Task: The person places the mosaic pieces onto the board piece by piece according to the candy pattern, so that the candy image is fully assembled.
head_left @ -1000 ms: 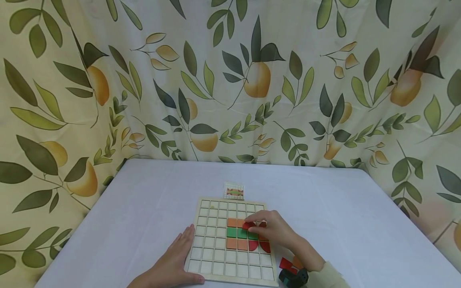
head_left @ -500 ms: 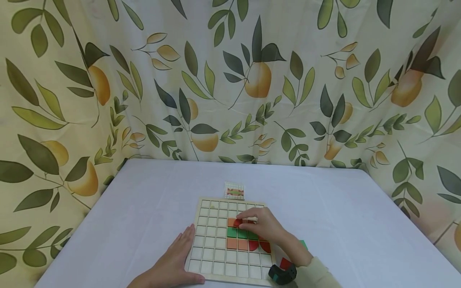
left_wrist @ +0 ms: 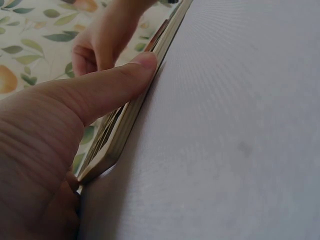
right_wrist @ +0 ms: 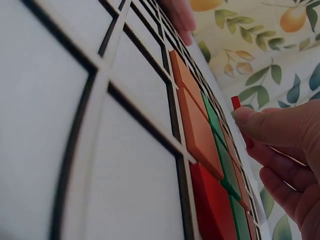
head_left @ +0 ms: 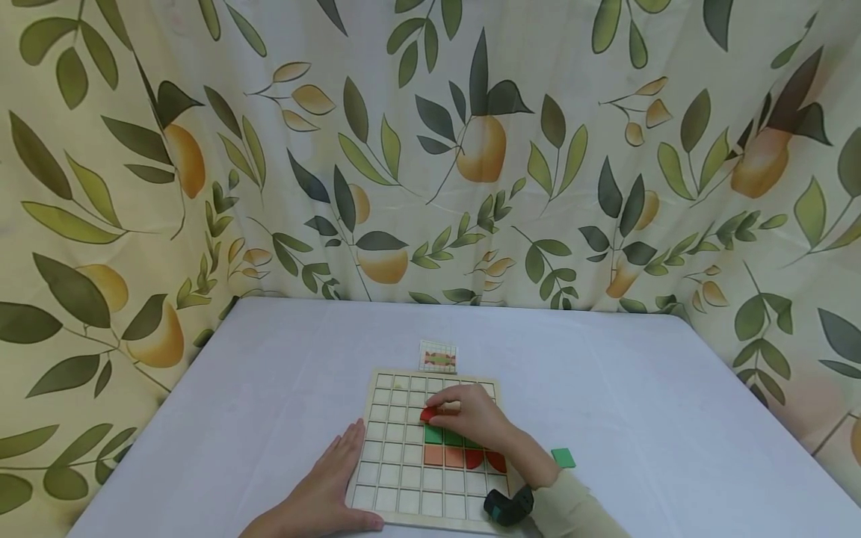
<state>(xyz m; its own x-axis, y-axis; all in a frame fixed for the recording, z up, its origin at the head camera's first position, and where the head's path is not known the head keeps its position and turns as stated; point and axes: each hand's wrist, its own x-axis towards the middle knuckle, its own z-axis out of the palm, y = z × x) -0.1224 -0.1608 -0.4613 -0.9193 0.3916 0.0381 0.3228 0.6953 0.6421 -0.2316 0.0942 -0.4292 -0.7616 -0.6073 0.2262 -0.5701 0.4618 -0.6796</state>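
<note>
A wooden grid board (head_left: 386, 497) lies on the table. My left hand (head_left: 319, 482) rests along its left side with fingers extended, and in the left wrist view the thumb (left_wrist: 115, 82) touches the board's edge. Between thumb and fingertips my right hand (head_left: 474, 418) pinches a small red tile (head_left: 427, 414), seen almost edge-on in the right wrist view. It is over the left end of the upper coloured row. Green tiles (head_left: 433, 434) fill the row below, then orange tiles (head_left: 433, 454) with rounded red tiles (head_left: 474, 459) to their right. The right hand hides part of the upper row.
Behind the board lies a small pattern card (head_left: 438, 357) with a coloured grid picture. A loose green tile (head_left: 563, 458) is on the table right of the right forearm. A black wrist device (head_left: 508, 508) hangs over the board's near right corner. A leaf-and-fruit curtain (head_left: 430, 149) stands behind.
My right hand has moved left across the upper row, carrying the red tile from the right part to the left end. The loose green tile has come into sight. The left hand stays in place.
</note>
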